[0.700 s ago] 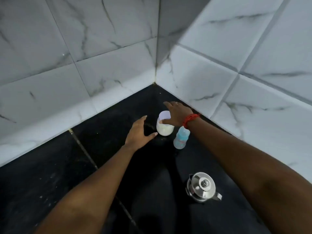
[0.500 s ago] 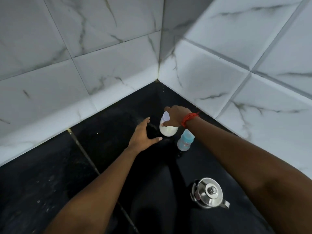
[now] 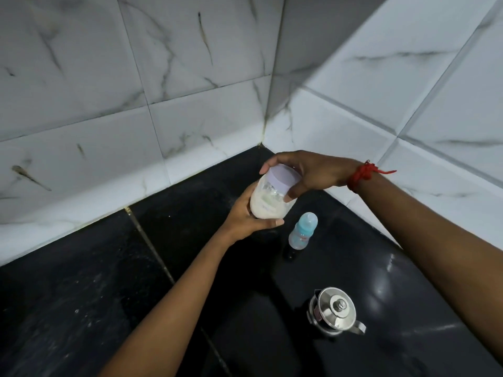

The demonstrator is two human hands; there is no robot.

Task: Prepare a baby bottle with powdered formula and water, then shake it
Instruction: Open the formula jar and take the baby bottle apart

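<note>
A clear jar of white formula powder [image 3: 268, 204] with a pale lilac lid [image 3: 281, 178] is held tilted above the black counter. My left hand [image 3: 249, 217] cups the jar's body from below and behind. My right hand [image 3: 310, 172] grips the lid from above, thumb on the jar's front. The small baby bottle [image 3: 302, 235], clear with a light blue teat top, stands upright on the counter just right of the jar, untouched.
A steel kettle [image 3: 336, 311] with a lid knob and handle stands on the black counter [image 3: 109, 281] near the front right. White marble-look wall tiles [image 3: 136, 131] meet in a corner behind the jar. A red thread band circles my right wrist.
My right hand lifted the jar off the counter and toward me. My left hand, open beside it before, now holds the jar's body. The bottle and kettle stayed put.
</note>
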